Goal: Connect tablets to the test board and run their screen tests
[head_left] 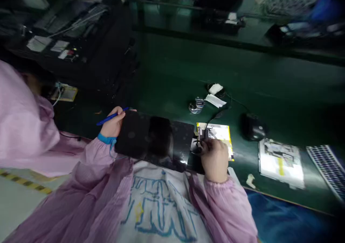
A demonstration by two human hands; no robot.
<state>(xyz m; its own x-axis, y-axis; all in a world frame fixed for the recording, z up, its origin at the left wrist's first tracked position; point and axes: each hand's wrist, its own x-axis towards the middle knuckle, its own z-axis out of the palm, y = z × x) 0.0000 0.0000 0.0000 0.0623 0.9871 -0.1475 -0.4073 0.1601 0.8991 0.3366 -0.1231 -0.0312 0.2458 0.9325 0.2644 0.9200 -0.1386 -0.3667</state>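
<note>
A black tablet (153, 138) with a glossy screen lies tilted at the near edge of the green bench, against my chest. My left hand (113, 122) grips its left end and also holds a blue pen (109, 118) between its fingers. My right hand (214, 158) is closed at the tablet's right end, pinching a black cable plug (198, 146) where it meets the tablet. The black cable (215, 116) runs away from there over a yellow-edged sheet (219, 132).
A black mouse (252, 128), a metal hand counter (196, 105) and white paper scraps (215, 100) lie on the green mat (175, 81). A white-backed device (281, 162) and a keyboard (326, 169) are at right. Another person's pink sleeve (24, 120) is at left.
</note>
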